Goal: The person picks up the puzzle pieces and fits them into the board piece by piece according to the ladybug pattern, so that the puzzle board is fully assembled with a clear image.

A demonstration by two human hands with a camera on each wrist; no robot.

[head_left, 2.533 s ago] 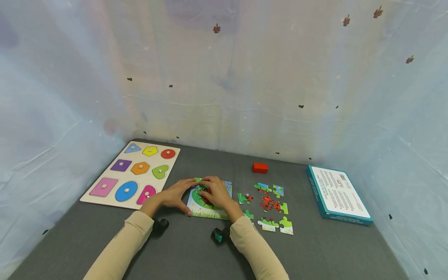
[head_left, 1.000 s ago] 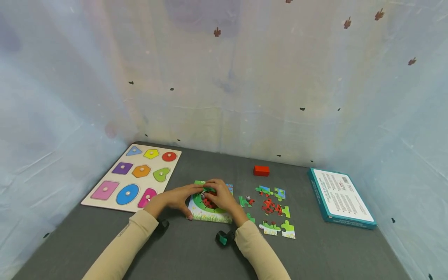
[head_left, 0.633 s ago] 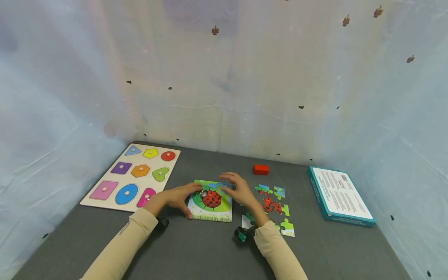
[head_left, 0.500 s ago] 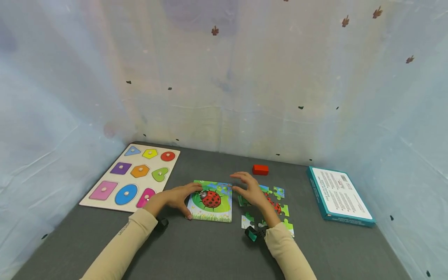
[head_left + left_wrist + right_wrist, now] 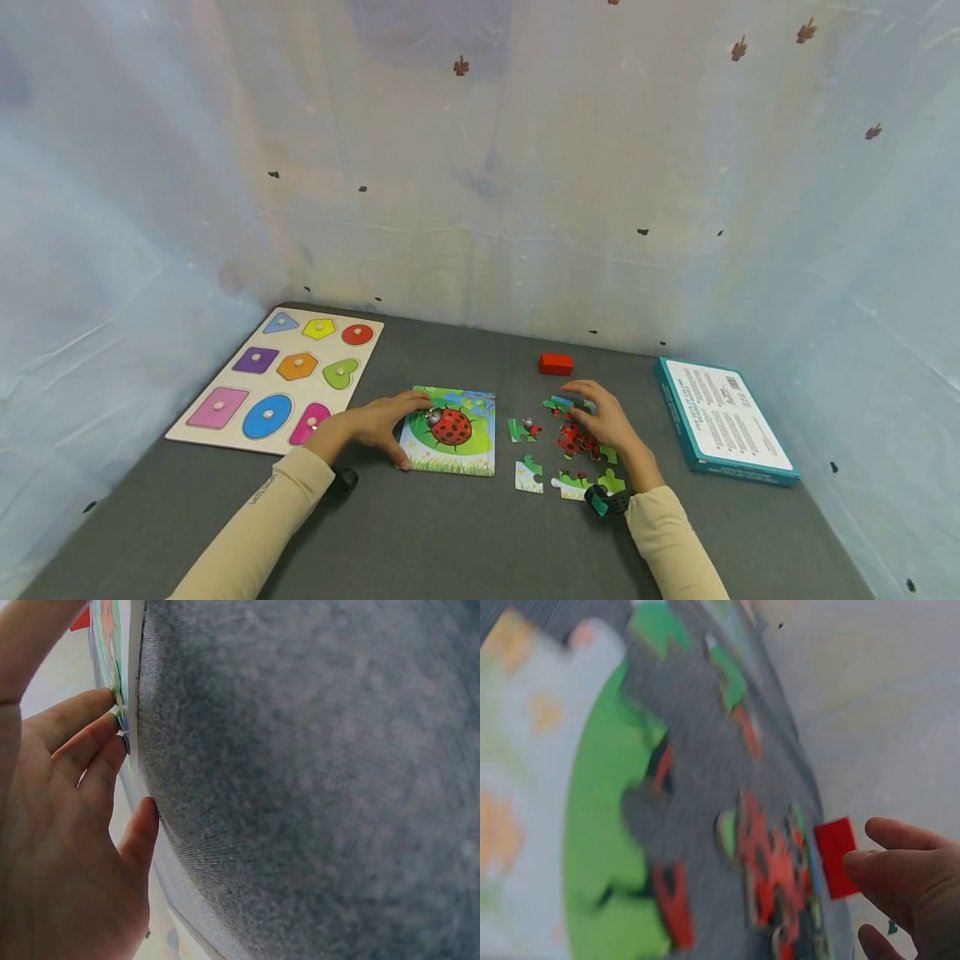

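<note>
A square ladybug picture board (image 5: 457,454), seemingly a jigsaw, lies flat on the grey table. My left hand (image 5: 378,423) rests at its left side, fingers spread. The left wrist view shows several fingertips (image 5: 109,697) touching the board's edge, with the thumb by the table. Over the loose jigsaw pieces (image 5: 572,440) to the right, my right hand (image 5: 613,425) reaches with parted fingers and nothing visible between them. It partly hides the upper right pieces. In the right wrist view, ladybug pieces (image 5: 761,862) lie on the cloth, blurred near the camera.
A wooden shape board (image 5: 277,379) with knobbed shapes lies at the left. Behind the pieces sits a red block (image 5: 556,364). A teal box (image 5: 727,421) lies at the right. Pale curtains (image 5: 480,167) close off the back and sides.
My right hand has left the ladybug board and moved right, over the loose pieces. The board's picture is uncovered. My left hand has stayed at the board's left side.
</note>
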